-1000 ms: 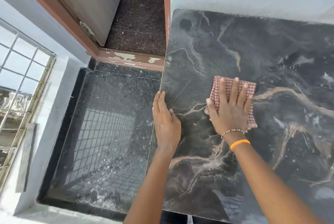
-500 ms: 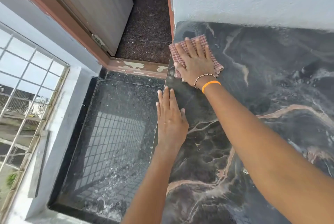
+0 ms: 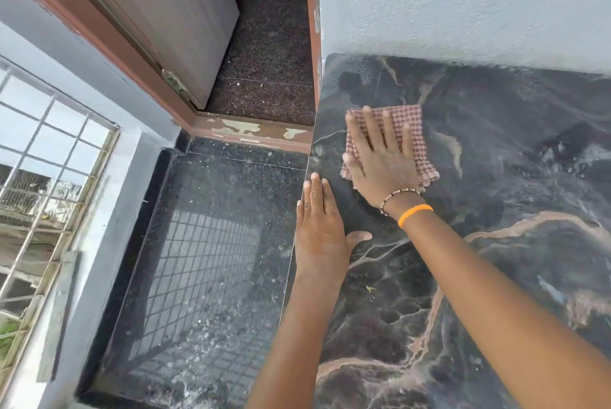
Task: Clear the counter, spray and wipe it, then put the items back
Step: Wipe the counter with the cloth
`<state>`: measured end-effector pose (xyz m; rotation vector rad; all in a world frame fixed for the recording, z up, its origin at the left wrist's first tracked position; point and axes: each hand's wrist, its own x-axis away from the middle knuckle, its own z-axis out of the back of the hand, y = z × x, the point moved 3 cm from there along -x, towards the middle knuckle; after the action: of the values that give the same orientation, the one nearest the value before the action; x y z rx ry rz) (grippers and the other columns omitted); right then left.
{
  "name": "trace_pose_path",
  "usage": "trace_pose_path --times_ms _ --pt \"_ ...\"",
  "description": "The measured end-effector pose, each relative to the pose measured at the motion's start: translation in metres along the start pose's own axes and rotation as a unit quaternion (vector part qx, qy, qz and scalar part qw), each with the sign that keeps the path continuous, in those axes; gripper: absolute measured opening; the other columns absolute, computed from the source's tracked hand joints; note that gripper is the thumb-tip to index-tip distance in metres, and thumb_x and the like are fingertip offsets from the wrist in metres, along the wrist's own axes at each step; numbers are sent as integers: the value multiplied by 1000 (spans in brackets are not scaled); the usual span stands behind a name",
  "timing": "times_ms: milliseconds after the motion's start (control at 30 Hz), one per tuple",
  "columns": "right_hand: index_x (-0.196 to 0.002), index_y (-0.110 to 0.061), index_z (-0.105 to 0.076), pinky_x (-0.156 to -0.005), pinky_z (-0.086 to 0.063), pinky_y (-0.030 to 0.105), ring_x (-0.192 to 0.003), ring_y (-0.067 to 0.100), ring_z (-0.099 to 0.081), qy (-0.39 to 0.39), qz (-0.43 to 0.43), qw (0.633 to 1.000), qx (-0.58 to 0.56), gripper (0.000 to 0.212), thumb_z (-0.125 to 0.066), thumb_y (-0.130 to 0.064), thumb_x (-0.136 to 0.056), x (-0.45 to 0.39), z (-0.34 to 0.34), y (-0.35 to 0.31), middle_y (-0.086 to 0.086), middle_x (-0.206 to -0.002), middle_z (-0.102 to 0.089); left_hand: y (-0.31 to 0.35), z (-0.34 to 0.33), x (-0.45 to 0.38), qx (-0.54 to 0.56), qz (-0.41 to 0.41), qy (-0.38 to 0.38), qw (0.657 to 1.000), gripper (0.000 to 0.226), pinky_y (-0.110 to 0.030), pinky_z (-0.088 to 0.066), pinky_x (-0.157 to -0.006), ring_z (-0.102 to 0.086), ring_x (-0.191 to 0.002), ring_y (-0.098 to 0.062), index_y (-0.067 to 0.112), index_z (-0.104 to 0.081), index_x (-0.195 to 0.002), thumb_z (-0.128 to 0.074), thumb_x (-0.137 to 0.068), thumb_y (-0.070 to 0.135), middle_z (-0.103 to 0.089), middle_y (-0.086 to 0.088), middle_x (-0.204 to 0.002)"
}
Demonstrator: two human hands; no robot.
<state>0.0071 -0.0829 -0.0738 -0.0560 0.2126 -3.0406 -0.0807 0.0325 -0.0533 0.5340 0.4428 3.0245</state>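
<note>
Tabletop (image 3: pixel 496 177) of dark marble with tan veins is filling the right side, running up against a pale wall (image 3: pixel 463 2) beyond the right grip. Floor (image 3: pixel 211 243) of dark speckled stone is lying below the tabletop's edge, left of the left grip, mirroring a barred window (image 3: pixel 43 177). A grey door (image 3: pixel 158 12) in a brown frame is standing beyond that. A checked cloth (image 3: pixel 410 124) is lying flat on the tabletop under the right grip (image 3: pixel 380 157), whose fingers are pressing it, spread and straight. The left grip (image 3: pixel 320 230), flat and holding nothing, is resting on the tabletop's edge just beside the right wrist, which is wearing an orange band (image 3: pixel 415 214).
</note>
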Motion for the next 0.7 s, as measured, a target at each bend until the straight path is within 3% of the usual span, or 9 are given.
trace_pose_path --times_ms 133,400,567,700 --pt "-148 -30 -9 -115 -7 55 -146 29 -10 -11 34 999 -11 61 -31 -44 -93 -62 -4 -31 0 -159 -10 0 0 -2 21 8 -2 1000 107 -33 -1 -120 10 -146 -21 4 10 -146 -52 -79 60 14 -9 -157" --pt "-147 -30 -17 -117 -6 50 -145 27 -14 10 -28 998 -50 57 -34 -34 -93 -126 8 -26 -3 -157 -18 9 0 3 45 12 7 999 102 -33 5 -117 15 -145 -21 5 11 -146 -51 -83 56 19 -7 -156" --pt "-147 -28 -18 -117 -8 50 -145 28 -14 35 -90 994 -55 57 -33 -31 -93 -101 14 40 -3 -158 -16 42 -10 7 34 -22 -46 998 107 -34 5 -118 20 -144 -22 7 17 -144 -52 -81 58 25 -6 -155" --pt "-148 -30 -16 -118 -7 50 -145 27 -13 47 -154 986 -42 57 -32 -30 -93 -74 22 125 -3 -158 -15 52 -13 6 -23 2 -73 997 113 -37 3 -118 22 -143 -25 4 21 -142 -49 -76 64 28 -9 -153"
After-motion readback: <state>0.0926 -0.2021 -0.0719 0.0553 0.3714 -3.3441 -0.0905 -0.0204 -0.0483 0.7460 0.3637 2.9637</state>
